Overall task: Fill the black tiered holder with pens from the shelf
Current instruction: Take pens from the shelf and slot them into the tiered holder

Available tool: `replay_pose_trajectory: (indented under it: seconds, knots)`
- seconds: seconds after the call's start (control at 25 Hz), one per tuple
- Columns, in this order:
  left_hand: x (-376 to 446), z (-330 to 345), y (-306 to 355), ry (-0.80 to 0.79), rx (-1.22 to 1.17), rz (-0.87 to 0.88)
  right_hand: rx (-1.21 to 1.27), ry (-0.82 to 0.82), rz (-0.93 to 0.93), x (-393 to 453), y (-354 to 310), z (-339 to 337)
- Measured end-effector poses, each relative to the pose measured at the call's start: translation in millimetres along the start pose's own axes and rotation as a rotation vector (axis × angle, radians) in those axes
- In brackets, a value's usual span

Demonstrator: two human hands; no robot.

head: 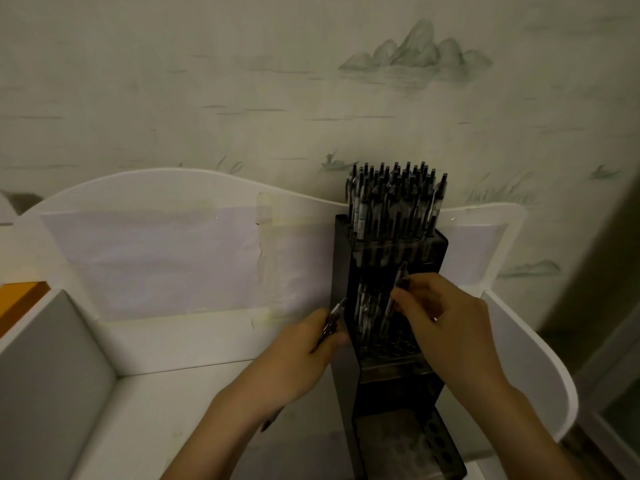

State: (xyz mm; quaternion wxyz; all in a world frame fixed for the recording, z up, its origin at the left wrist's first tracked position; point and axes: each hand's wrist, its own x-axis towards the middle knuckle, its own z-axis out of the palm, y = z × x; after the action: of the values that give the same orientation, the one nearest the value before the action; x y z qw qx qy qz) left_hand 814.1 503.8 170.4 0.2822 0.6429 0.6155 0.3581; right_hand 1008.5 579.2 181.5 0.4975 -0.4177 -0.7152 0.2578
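Holder (343, 271), black and tiered, stands right of centre on the white shelf (194, 344), against its far back panel; top tier packed with upright pens (391, 199); middle tier part-filled; nearest tier shows bare holes; left hand (304, 344) grips a pen (330, 320) just beside the holder's left wall; right hand (446, 317) pinches a pen (398, 277) over the middle tier.
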Motion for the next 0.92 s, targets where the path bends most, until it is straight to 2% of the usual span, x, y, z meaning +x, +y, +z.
replay_pose_trajectory:
  seconds: [0.44, 0.68, 0.84, 0.92]
  knots:
    - [-1.7, -1.6, 4.1, -0.018, -0.055, -0.021, -0.185, -0.137, 0.049, -2.2, 10.1, 8.8]
    - [-2.5, -2.2, 4.4, -0.009, -0.016, -0.009, -0.204, -0.126, 0.078, -11.3, 14.1, 8.6]
    - [-2.8, 0.8, 6.2, -0.016, 0.01, 0.033, -0.114, 0.021, -0.013, -18.6, -1.2, 2.6]
    - [-1.5, 3.4, 8.1, -0.024, 0.033, 0.047, -0.001, -0.058, -0.018, -21.3, -11.3, 3.5]
